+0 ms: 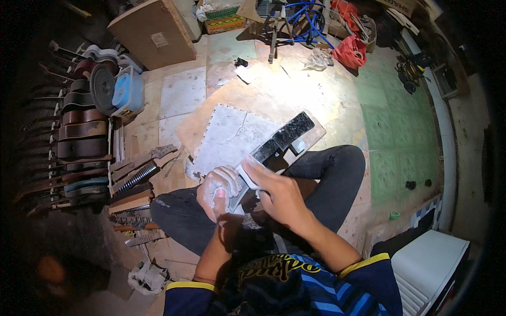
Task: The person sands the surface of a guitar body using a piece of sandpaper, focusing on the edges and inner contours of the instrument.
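Observation:
I sit cross-legged, with my hands together over my lap. My left hand, coated in white dust, is closed around a narrow grey piece; its full shape is hidden by my hands. Against that piece my right hand, slightly blurred, presses a small pale block held under its fingers. Just beyond lies a black, dust-covered rectangular slab over a pale wooden board. A dusty white sheet with a crack or crease across it lies on the floor ahead.
To the left, guitars stand in a row, with guitar necks lying nearer. Beside them is a blue tub. A brown panel leans at the back, near blue tubing and a red bag. A white cabinet stands lower right.

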Available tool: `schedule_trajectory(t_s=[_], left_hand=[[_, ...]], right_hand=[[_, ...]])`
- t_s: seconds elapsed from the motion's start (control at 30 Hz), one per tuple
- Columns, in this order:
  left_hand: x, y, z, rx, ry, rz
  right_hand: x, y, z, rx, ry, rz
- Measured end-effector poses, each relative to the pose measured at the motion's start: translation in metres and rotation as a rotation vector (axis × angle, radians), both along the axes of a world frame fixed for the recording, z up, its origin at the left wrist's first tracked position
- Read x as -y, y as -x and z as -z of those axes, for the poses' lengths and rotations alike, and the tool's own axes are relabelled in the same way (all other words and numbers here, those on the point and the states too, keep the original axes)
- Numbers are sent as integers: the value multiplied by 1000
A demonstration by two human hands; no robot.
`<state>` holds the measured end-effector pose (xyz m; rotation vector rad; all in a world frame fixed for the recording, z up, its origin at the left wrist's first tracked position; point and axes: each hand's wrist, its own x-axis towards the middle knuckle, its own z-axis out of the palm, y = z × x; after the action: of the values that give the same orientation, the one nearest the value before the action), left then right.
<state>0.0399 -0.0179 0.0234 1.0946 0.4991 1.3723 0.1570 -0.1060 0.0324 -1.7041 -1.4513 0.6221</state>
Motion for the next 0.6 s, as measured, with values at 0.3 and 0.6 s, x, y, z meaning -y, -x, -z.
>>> schedule_trajectory(t_s=[0.3,0.6], left_hand=[[-3,0,-3,-8,-16,-7],[-6,-2,-8,-76,-16,2]], right_hand=[[-12,3,-3,-12,-57,39],[-10,7,-2,-50,-78,53]])
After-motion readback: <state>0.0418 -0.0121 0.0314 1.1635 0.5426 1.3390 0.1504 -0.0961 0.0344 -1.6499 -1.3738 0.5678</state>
